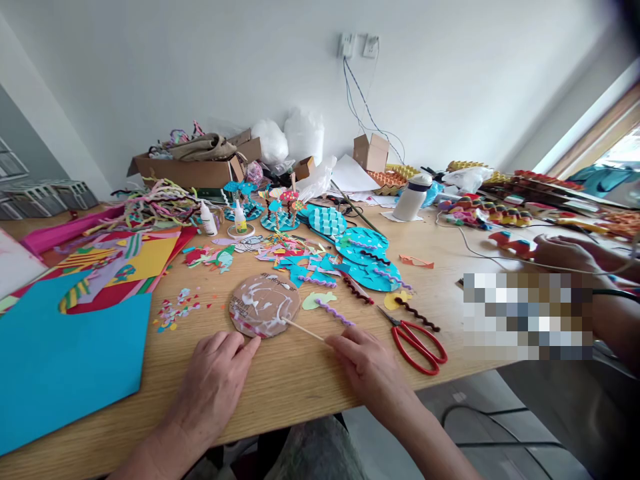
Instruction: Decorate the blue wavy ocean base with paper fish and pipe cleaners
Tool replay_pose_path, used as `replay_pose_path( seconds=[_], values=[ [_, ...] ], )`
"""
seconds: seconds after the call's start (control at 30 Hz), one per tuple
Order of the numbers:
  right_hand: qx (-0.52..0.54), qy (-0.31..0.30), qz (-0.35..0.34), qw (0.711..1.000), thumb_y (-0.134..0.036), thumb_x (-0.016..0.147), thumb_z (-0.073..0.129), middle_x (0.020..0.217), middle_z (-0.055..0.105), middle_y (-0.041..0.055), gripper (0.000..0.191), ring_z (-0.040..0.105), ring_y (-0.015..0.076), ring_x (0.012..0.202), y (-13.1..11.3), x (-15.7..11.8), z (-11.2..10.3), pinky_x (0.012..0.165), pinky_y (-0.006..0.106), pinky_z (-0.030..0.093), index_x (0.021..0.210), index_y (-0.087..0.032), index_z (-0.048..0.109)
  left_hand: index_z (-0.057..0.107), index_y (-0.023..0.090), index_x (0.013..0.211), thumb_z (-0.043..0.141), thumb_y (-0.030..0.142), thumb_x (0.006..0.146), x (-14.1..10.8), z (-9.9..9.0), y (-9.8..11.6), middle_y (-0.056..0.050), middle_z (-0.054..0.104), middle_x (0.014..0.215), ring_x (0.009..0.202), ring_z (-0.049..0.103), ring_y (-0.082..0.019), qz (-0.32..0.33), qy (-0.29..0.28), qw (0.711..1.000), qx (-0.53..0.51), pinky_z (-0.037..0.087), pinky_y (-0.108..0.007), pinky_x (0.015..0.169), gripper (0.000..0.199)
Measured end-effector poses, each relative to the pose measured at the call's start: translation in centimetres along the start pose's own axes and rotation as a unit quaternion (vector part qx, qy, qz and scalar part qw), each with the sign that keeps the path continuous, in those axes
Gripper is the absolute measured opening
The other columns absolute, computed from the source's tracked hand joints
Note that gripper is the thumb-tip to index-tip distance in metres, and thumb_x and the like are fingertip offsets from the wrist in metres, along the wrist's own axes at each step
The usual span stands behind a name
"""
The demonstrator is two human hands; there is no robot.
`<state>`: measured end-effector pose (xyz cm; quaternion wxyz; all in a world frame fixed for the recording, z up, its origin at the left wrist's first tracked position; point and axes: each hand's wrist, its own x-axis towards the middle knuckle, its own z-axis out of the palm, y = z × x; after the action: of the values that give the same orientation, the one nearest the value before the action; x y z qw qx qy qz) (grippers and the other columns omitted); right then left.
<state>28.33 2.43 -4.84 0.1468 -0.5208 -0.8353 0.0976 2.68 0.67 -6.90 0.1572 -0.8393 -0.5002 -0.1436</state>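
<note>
- While your right hand pinches the thin stick between thumb and fingers, its tip rests on the near right part of the cardboard disc, which lies on the table, left of the pale green cutout.
- For an even coat, you would do well to draw the white smear out toward the bare brown patches, pressing lightly so the disc does not slide.
- Your left hand lies palm down, fingertips at the disc's near edge; I cannot tell whether they pinch the rim or merely brace it.
- Both forearms reach in from the near side, angled toward each other.
</note>
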Motion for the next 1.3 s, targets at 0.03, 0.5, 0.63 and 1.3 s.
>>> replay_pose_path(
  seconds=[0.03, 0.5, 0.63, 1.3],
  values=[
    [0.005, -0.005, -0.006, 1.000, -0.007, 0.081, 0.040, 0.083, 0.060, 0.0042, 0.031, 0.055, 0.0156, 0.078, -0.2, -0.1, 0.0, 0.069, 0.025, 0.040, 0.093, -0.022, 0.064, 0.061, 0.016, 0.105, 0.051, 0.004, 0.078, 0.0, 0.0, 0.0, -0.004, 0.057, 0.076, 0.071, 0.050, -0.020, 0.001, 0.002, 1.000, -0.001, 0.044, -0.036, 0.065, 0.031],
    [0.006, 0.010, -0.009, 1.000, -0.008, 0.082, 0.038, 0.083, 0.061, 0.0047, 0.033, 0.056, 0.0153, 0.076, -0.1, -0.7, -0.2, 0.067, 0.024, 0.040, 0.095, -0.023, 0.065, 0.061, 0.015, 0.104, 0.050, 0.004, 0.078, 0.1, -0.1, 0.0, -0.004, 0.056, 0.076, 0.071, 0.050, -0.020, 0.009, 0.014, 1.000, -0.001, 0.044, -0.035, 0.064, 0.031],
    [-0.002, 0.006, -0.012, 1.000, -0.009, 0.082, 0.037, 0.082, 0.061, 0.0049, 0.032, 0.056, 0.0151, 0.075, 0.2, -0.5, -0.1, 0.066, 0.025, 0.040, 0.093, -0.022, 0.065, 0.061, 0.015, 0.104, 0.050, 0.004, 0.078, 0.2, -0.1, 0.0, -0.004, 0.056, 0.076, 0.070, 0.051, -0.020, 0.011, 0.019, 1.000, 0.003, 0.044, -0.035, 0.064, 0.031],
    [-0.028, -0.020, -0.057, 0.998, -0.005, 0.080, 0.043, 0.081, 0.060, 0.0038, 0.032, 0.055, 0.0146, 0.078, -1.6, 2.4, 0.4, 0.066, 0.023, 0.036, 0.095, -0.023, 0.064, 0.059, 0.016, 0.108, 0.047, 0.004, 0.080, 0.1, 0.0, 0.2, -0.004, 0.057, 0.079, 0.075, 0.050, -0.019, -0.015, -0.020, 1.000, -0.012, 0.044, -0.036, 0.069, 0.033]
  ],
)
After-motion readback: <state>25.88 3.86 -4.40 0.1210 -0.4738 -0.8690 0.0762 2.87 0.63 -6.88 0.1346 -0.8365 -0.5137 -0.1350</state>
